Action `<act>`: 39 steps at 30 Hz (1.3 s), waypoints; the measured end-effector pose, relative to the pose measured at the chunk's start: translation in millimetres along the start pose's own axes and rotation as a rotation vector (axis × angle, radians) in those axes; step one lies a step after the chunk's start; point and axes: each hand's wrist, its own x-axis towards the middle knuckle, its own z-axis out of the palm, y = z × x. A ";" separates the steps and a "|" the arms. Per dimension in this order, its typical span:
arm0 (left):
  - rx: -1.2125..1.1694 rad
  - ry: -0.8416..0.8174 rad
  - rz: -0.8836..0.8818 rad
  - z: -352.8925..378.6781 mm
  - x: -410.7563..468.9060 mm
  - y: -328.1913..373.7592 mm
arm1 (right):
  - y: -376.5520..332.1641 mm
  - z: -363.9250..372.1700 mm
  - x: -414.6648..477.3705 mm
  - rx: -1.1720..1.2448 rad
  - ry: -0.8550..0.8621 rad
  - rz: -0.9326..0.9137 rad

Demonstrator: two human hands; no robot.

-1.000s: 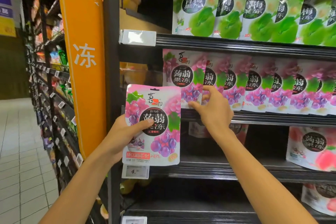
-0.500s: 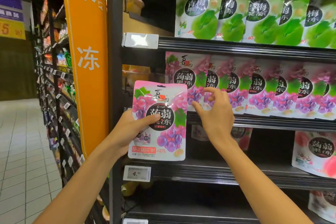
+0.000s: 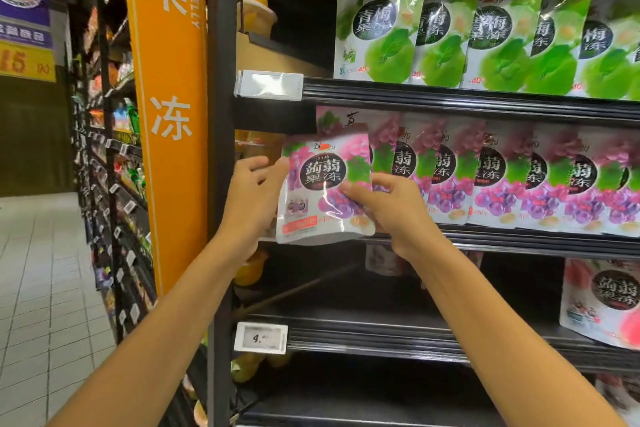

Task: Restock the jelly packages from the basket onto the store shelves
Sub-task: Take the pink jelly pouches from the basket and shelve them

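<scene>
The grip of the left hand (image 3: 254,194) has loosened. A second ago its thumb lay across the front of the glossy purple-and-white grape jelly pouch (image 3: 322,180) and it carried the pouch alone. Now only the thumb tip meets the pouch's left edge, and it cannot be told whether the hand pinches it or just steadies it.

The pouch has gone up and to the right. It was hanging low in front of the shelving upright. Now its bottom edge sits at the lip of the black metal middle shelf (image 3: 519,243), where it covers the leftmost pack of the row of matching purple pouches (image 3: 502,180).

The right hand (image 3: 394,211), which a second ago was fingering the front of that row, has come across. It grips the pouch's lower right part, thumb on the front and fingers behind.

So the placing step looks nearly done. The pouch probably needs only to be pushed back upright against the row and let go (it leans a little at the moment). The basket is out of view, so how many pouches remain cannot be judged.
</scene>
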 end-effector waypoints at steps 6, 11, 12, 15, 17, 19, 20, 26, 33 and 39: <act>0.437 -0.047 0.416 11.5 -24.3 -16.2 | -6.8 18.8 25.7 -0.078 0.166 -0.037; 0.554 -0.159 0.384 23.3 -22.2 -33.1 | -1.5 41.3 32.8 -0.054 0.189 -0.071; 0.589 -0.160 0.373 24.6 -21.3 -36.5 | 0.6 44.0 32.1 -0.060 0.172 -0.066; 0.673 -0.135 0.375 26.5 -20.7 -44.1 | 6.5 42.5 31.0 -0.110 0.114 -0.036; 0.690 -0.126 0.383 26.5 -21.0 -46.3 | 8.7 35.9 28.9 -0.183 0.097 -0.032; 0.699 -0.114 0.390 26.5 -21.2 -46.7 | 11.1 28.2 24.3 -0.237 0.123 -0.082; 0.702 -0.108 0.391 26.7 -21.7 -46.5 | 12.3 24.8 21.4 -0.267 0.152 -0.120; 0.761 -0.101 0.396 28.6 -27.4 -44.8 | 23.5 14.7 5.9 -0.399 0.212 -0.247; 0.751 -0.051 0.464 37.7 -41.3 -49.3 | 44.8 -0.3 -15.5 -0.354 0.292 -0.299; 0.466 -0.071 0.485 54.9 -72.6 -65.3 | 71.4 -22.9 -48.6 -0.330 0.317 -0.224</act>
